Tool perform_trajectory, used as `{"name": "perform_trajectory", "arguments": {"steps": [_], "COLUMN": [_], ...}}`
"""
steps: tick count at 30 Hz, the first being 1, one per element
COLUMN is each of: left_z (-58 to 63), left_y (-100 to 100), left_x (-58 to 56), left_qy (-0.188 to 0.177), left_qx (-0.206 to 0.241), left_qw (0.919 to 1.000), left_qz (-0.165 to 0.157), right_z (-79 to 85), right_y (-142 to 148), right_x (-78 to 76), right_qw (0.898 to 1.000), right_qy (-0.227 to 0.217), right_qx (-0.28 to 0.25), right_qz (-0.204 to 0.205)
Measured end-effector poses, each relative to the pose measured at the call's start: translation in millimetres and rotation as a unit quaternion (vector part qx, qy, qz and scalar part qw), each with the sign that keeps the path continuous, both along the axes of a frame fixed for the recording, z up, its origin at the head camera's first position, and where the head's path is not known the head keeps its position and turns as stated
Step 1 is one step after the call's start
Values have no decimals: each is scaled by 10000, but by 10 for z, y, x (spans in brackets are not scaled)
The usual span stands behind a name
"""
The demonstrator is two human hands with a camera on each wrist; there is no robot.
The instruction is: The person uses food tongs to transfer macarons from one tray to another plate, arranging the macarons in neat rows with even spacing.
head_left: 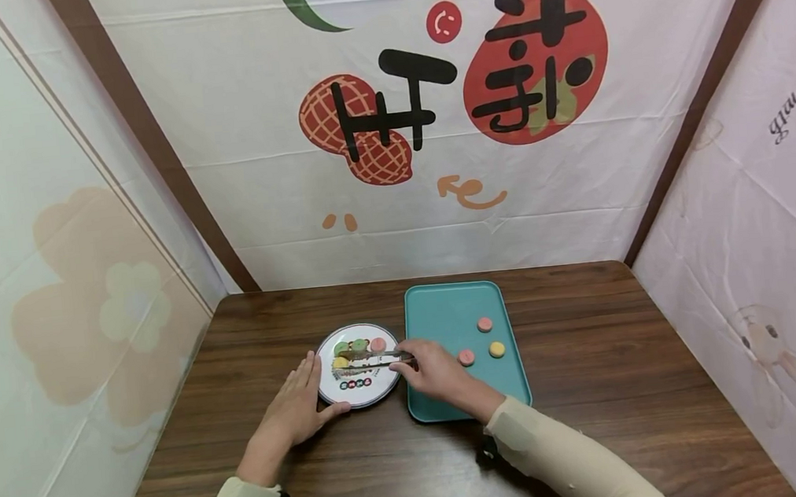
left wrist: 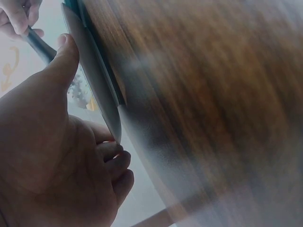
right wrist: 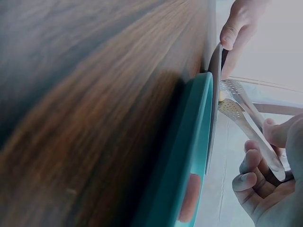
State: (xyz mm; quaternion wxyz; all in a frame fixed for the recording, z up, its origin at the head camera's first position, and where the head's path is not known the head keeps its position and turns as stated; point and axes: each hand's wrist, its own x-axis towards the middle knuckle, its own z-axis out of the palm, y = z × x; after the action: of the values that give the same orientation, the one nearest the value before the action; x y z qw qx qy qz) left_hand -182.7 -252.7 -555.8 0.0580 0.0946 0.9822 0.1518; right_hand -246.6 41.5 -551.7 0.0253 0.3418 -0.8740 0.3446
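My right hand (head_left: 440, 373) holds metal tongs (right wrist: 255, 135), whose perforated tips spread over a white printed plate (head_left: 383, 385). A yellow macaron-like piece (head_left: 340, 362) sits at the tong tips on the plate's left side. Behind it on the plate lie two green pieces, one green piece (head_left: 360, 344) beside a pink piece (head_left: 378, 344). My left hand (head_left: 294, 406) rests at the plate's left rim, fingers extended and thumb along the near edge. In the left wrist view, the left thumb (left wrist: 66, 54) and fingers flank the rim.
Right of the plate lies a teal tray (head_left: 446, 307), partly under my right forearm. It bears two pink pieces, one pink piece (head_left: 484, 324) farther back, and a yellow piece (head_left: 497, 349). The wooden table (head_left: 591, 342) meets a printed cloth wall (head_left: 260, 213) behind.
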Motion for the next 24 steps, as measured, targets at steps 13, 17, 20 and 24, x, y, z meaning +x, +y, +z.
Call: {"name": "perform_trajectory", "arguments": {"steps": [13,17,20,24], "left_z": [18,18,27,39], "left_y": [8,8,11,12], "left_x": [16,20,27,32], "left_qy": [18,47,90,105], "left_qx": [-4,-6,-11,-19], "left_qw": [10000,10000,10000,9999], "left_qz": [11,8,-6,-10], "right_z": [0,-19,-34,-44], "right_y": [-67,-80,-87,-96], "right_x": [-9,-17,-19,-24], "right_qw": [9998,9997,9997,9997], "right_qy": [70,19,36,66], "right_qx": [196,242,253,236], "right_qz": [1,-22,-43,-59]}}
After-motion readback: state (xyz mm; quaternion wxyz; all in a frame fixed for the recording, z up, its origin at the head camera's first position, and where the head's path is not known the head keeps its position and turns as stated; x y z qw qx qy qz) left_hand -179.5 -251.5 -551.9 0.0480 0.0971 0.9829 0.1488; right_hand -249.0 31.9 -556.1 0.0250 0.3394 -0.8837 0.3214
